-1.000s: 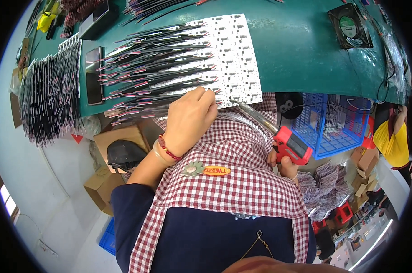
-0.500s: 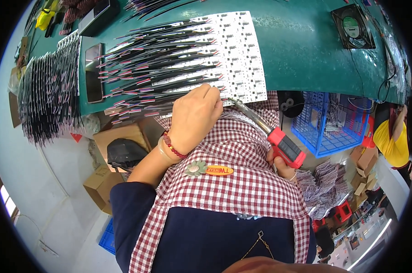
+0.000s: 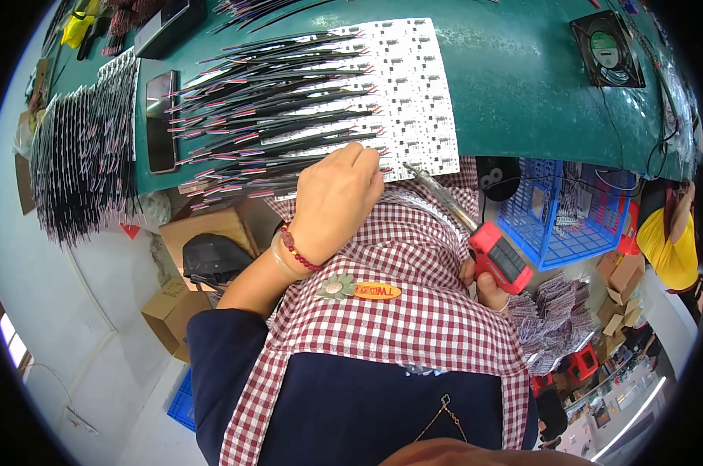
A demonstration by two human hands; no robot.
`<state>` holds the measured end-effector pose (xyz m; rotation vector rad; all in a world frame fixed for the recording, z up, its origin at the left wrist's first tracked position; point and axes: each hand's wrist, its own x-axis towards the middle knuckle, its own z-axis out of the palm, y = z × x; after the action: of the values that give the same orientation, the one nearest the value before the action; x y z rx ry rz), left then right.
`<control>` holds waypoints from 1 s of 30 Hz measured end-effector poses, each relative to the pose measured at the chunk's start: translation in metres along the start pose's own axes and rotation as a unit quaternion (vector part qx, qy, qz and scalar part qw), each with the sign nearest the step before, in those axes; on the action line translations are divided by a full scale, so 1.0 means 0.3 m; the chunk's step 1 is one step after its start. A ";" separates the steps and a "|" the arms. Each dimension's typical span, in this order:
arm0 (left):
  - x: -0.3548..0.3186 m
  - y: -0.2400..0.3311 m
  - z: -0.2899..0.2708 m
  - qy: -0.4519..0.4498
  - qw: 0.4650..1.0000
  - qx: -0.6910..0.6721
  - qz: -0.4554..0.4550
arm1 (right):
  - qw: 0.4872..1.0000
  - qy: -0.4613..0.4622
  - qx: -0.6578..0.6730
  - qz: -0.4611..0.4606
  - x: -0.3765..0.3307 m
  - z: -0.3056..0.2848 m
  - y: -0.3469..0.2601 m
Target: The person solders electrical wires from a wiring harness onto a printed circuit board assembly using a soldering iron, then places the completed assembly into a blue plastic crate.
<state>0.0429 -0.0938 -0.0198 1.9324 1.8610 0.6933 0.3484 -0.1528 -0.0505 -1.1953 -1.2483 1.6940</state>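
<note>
- Circuit-board panel (image 3: 414, 93), white, lies at the near edge of the green table (image 3: 522, 78); black wires (image 3: 313, 117) run leftward across it.
- Left hand (image 3: 340, 194): over panel's near edge, fingers curled together; tips hidden, cannot tell if they pinch a wire.
- Right hand (image 3: 490, 291): fingers wrapped round red handle of soldering iron (image 3: 497, 252), its tip by panel's near edge; contact unclear.
</note>
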 end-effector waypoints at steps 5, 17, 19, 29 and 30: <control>0.013 -0.018 -0.034 -0.059 0.998 -0.005 0.022 | 0.999 -0.019 -0.034 0.013 -0.008 -0.007 0.008; 0.019 -0.015 -0.047 -0.080 0.996 0.017 0.044 | 0.989 -0.017 -0.143 -0.022 -0.021 0.005 0.003; 0.020 -0.013 -0.051 -0.086 0.995 0.021 0.042 | 0.987 -0.004 -0.155 -0.046 -0.019 0.017 -0.003; 0.032 -0.016 -0.050 -0.092 0.995 0.017 0.039 | 0.970 0.013 -0.223 -0.096 -0.016 0.016 0.018; 0.033 -0.017 -0.049 -0.092 0.995 0.016 0.039 | 0.970 0.012 -0.223 -0.096 -0.015 0.017 0.017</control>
<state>0.0304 -0.0847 -0.0099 2.0244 1.7030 0.4911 0.3451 -0.1599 -0.0536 -1.2929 -1.7301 1.2899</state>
